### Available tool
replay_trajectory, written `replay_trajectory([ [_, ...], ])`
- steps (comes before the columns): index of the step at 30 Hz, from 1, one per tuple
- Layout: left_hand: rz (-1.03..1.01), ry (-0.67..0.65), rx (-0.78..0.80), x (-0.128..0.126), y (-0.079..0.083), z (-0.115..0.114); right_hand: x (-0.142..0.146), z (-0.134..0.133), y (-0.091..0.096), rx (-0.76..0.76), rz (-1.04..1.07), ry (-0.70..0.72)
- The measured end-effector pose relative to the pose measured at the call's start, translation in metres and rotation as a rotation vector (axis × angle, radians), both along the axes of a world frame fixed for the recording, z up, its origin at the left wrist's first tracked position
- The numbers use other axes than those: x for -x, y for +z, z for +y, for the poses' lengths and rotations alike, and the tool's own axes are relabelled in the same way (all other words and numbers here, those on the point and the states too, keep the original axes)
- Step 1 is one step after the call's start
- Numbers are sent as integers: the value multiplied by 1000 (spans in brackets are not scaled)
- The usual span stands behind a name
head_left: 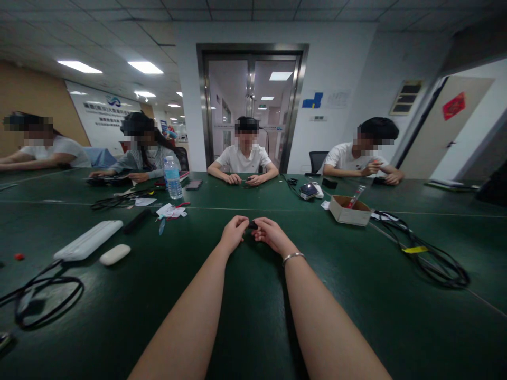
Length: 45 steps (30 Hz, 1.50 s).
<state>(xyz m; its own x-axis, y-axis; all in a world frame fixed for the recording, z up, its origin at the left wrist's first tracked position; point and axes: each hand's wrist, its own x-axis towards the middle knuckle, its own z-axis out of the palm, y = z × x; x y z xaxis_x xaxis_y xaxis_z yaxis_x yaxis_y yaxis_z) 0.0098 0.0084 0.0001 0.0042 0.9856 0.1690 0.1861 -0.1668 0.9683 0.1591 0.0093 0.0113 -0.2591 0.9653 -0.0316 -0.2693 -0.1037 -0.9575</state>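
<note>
Over the dark green table, both my arms reach forward and my hands meet at a small black object. My left hand is closed, its thumb and fingers pinching the object's left end. From the other side my right hand, with a silver bracelet at the wrist, pinches the right end. Fingers cover much of the object, and its exact kind is too small to make out.
To the left lie a white power bank, a white oval case and a black cable. A water bottle stands farther off. At right are an open cardboard box and a coiled cable. Several people sit opposite.
</note>
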Motion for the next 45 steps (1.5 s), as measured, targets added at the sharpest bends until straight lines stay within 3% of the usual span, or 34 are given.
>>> replay_trajectory([
  [19, -7, -11, -31, 0, 2, -4, -1, -4, 2, -51, 19, 16],
  [24, -17, -23, -33, 0, 2, -3, 2, 0, 0, -65, -77, -9],
  [29, -19, -15, -36, -1, 2, -3, 1, -1, 2, -73, -35, 50],
  [34, -38, -30, -45, 0, 2, -3, 3, 2, 0, -64, -143, -3],
  [45, -21, -25, -38, 0, 0, -1, 4, 3, 2, -97, -152, -19],
])
